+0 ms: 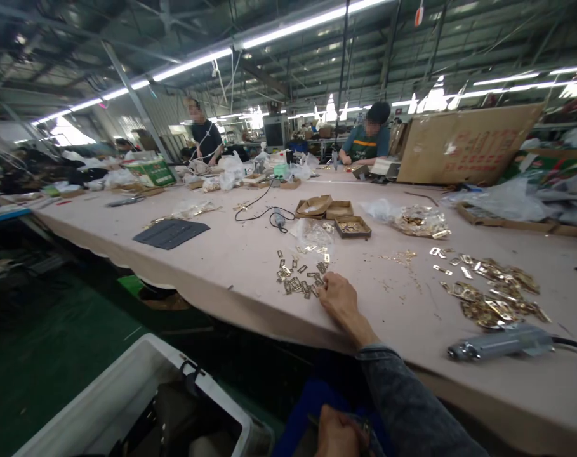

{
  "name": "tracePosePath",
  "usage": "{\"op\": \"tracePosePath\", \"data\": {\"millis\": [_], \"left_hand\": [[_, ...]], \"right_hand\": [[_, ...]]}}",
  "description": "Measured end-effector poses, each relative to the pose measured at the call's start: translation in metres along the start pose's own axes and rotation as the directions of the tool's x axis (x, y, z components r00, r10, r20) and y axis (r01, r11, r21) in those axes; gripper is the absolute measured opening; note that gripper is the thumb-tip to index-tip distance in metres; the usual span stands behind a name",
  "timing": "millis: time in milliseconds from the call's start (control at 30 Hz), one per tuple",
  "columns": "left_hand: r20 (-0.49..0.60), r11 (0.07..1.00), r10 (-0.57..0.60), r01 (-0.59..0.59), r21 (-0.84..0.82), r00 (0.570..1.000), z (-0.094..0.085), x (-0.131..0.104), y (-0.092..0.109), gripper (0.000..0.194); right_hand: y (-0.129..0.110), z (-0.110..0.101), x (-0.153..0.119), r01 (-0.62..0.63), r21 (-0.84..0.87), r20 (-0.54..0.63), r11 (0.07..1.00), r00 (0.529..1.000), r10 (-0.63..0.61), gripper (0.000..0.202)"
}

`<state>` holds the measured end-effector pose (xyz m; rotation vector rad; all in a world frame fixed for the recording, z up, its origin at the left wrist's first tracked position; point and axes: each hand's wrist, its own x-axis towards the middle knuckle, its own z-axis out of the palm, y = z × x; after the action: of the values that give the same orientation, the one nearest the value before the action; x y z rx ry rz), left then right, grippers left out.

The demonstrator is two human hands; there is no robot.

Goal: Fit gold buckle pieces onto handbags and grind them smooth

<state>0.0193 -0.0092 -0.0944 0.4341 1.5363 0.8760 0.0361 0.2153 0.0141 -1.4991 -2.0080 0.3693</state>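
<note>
My right hand [339,297] rests on the table at the edge of a loose pile of small rectangular metal frames [298,283]. Its fingers are curled together and touch the nearest pieces; whatever lies between the fingertips is hidden. Lower down, in front of the table's edge, my left hand [336,433] is partly cut off by the bottom of the view. Its fingers look closed, but blur hides what they hold. Farther right lies a heap of shiny gold-coloured metal plates [495,289]. A grey electric screwdriver [502,341] with a black cord lies just in front of that heap.
Small cardboard boxes [352,227] and a plastic bag of metal parts [419,221] stand beyond the pile. A dark flat panel [171,233] lies left. Below the table is a white bin [140,355] holding dark items. Two people work across the table near a large carton [469,146].
</note>
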Motion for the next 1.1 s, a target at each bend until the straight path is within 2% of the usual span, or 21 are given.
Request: {"op": "tracePosePath", "data": {"millis": [100,200,267,333,400,500,633,733,833,967,1033,1100], "left_hand": [[-0.058,1.000,0.003,-0.004,-0.018,0.998,-0.001,0.000,0.000,0.022],[-0.061,0.999,0.019,-0.017,0.027,0.998,0.002,0.004,-0.002,0.022],[-0.064,0.997,0.036,-0.032,0.069,0.997,0.003,0.006,-0.002,0.021],[-0.068,0.997,0.022,-0.017,0.077,0.997,0.003,0.005,0.000,0.021],[-0.046,0.998,-0.021,0.024,0.053,0.999,0.003,0.004,0.004,0.021],[-0.008,0.999,-0.035,0.035,0.029,0.999,0.002,0.000,0.008,0.024],[-0.027,1.000,-0.011,0.011,0.007,1.000,0.005,0.001,0.008,0.023],[-0.053,1.000,-0.001,0.002,0.006,0.999,0.009,0.005,0.004,0.021],[-0.073,0.998,0.012,-0.008,0.061,0.997,0.011,0.005,0.002,0.021],[0.002,0.993,0.049,-0.049,0.106,0.999,0.010,0.002,0.005,0.021],[0.054,0.992,0.058,-0.063,0.110,0.997,0.009,0.002,0.006,0.022],[0.096,0.993,0.046,-0.057,0.105,0.994,0.008,0.004,0.004,0.021]], "right_hand": [[0.000,0.004,-0.002,0.002,0.021,0.015,1.000,1.000,-0.002,0.012],[0.003,-0.006,-0.011,0.042,0.011,0.006,0.999,0.999,-0.042,0.011],[0.007,-0.016,-0.021,0.085,-0.078,-0.029,0.993,0.996,-0.088,0.013],[0.011,-0.027,-0.031,0.109,-0.203,-0.017,0.973,0.993,-0.115,0.016],[0.015,-0.034,-0.039,0.102,-0.272,0.069,0.957,0.994,-0.086,0.019],[0.017,-0.038,-0.042,0.064,-0.262,0.172,0.963,0.985,-0.018,0.021],[0.010,-0.033,-0.037,-0.019,-0.290,0.182,0.957,0.981,0.075,0.013],[0.005,-0.032,-0.031,-0.070,-0.316,0.195,0.946,0.971,0.136,0.025],[0.002,-0.035,-0.023,-0.088,-0.291,0.243,0.953,0.956,0.163,0.026],[0.003,-0.043,-0.017,-0.073,-0.191,0.296,0.979,0.947,0.128,0.011],[0.005,-0.052,-0.023,-0.062,-0.130,0.316,0.990,0.943,0.101,0.008],[0.009,-0.064,-0.041,-0.044,0.030,0.277,0.999,0.960,0.034,0.007]]}}
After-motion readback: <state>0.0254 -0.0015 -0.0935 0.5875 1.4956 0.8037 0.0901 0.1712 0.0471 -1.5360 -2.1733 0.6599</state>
